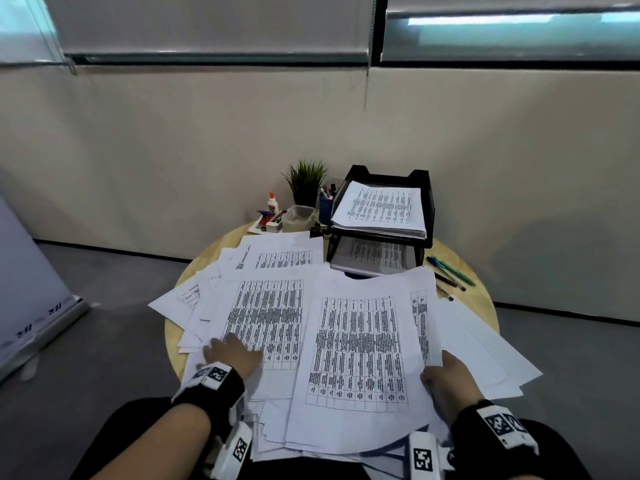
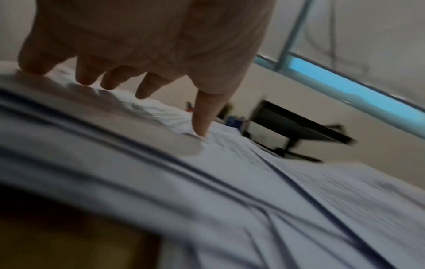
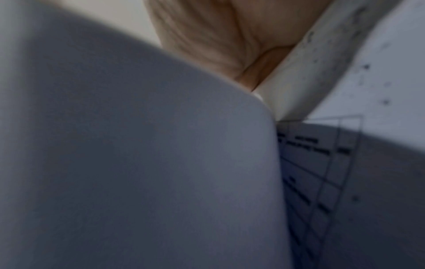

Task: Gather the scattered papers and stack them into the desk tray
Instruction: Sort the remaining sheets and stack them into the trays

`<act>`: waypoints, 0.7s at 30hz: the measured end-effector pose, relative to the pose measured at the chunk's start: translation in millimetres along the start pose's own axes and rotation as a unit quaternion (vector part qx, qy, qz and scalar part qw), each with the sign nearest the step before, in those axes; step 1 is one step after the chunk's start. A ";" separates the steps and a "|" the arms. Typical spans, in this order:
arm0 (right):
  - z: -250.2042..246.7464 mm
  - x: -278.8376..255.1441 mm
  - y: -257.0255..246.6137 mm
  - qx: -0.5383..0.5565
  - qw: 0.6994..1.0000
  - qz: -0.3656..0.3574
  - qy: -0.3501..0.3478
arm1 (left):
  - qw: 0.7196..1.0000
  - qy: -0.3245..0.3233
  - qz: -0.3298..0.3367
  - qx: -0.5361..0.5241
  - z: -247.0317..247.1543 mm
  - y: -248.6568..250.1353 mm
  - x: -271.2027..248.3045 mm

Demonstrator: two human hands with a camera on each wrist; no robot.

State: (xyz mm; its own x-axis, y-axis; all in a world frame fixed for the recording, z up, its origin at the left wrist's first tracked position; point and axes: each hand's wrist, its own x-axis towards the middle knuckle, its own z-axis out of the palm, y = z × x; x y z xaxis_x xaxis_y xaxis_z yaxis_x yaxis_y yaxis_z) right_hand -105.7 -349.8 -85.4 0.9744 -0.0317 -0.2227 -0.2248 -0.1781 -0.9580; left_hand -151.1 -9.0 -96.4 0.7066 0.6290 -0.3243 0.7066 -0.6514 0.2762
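I am pressing my left hand (image 1: 231, 355) flat on the papers (image 1: 273, 317) near the left edge of the round wooden table (image 1: 479, 271). My fingers (image 2: 202, 116) are spread and mostly straight, with the tips touching the top sheet. They are not wrapped around anything.

My right hand (image 1: 446, 375) is gripping the right edge of a big sheet (image 1: 360, 351) near the front of the table. My thumb is on top and the sheet is curving up. My other fingers are hidden under it, so I cannot tell how they lie.

The papers are thin, white and covered in dark grids of print. They are lying in a messy pile over most of the table, and some corners are hanging past the left, right and front edges.

The black tray (image 1: 427, 188) is standing at the back edge with two levels. A neat stack (image 1: 381, 209) is lying in the top level, and more sheets are in the bottom one. Bare wood is showing right of the tray, where a few pens (image 1: 450, 271) are lying.
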 end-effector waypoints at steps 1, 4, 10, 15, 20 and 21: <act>-1.9 0.4 0.0 -0.006 1.000 0.002 0.002 | 0.999 -0.004 -0.034 -0.024 -2.5 -6.5 7.4; -1.2 8.8 9.3 0.005 1.000 0.018 -0.006 | 0.995 -0.015 -0.090 -0.039 -7.8 -16.4 20.2; 4.9 20.3 20.4 -0.029 0.998 0.049 -0.033 | 0.992 0.057 -0.086 -0.071 -14.3 -25.9 32.7; -5.6 24.3 17.1 -0.118 0.993 0.000 0.009 | 0.993 0.076 -0.048 -0.071 -14.5 -34.5 34.6; -4.4 18.2 17.9 -0.091 0.996 0.020 0.015 | 0.994 0.091 -0.040 -0.051 -11.3 -32.3 31.8; -3.7 20.8 23.1 -0.084 0.996 0.036 -0.007 | 0.993 0.093 -0.039 -0.059 -10.8 -31.5 32.3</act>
State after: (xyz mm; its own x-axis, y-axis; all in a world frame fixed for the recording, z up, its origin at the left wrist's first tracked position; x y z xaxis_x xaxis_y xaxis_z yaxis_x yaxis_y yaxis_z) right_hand -90.6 -358.2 -111.5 0.9552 -0.0360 -0.2937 -0.2882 -0.3374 -0.8961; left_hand -150.1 36.4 -105.8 0.6361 0.7506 -0.1788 0.7515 -0.5501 0.3641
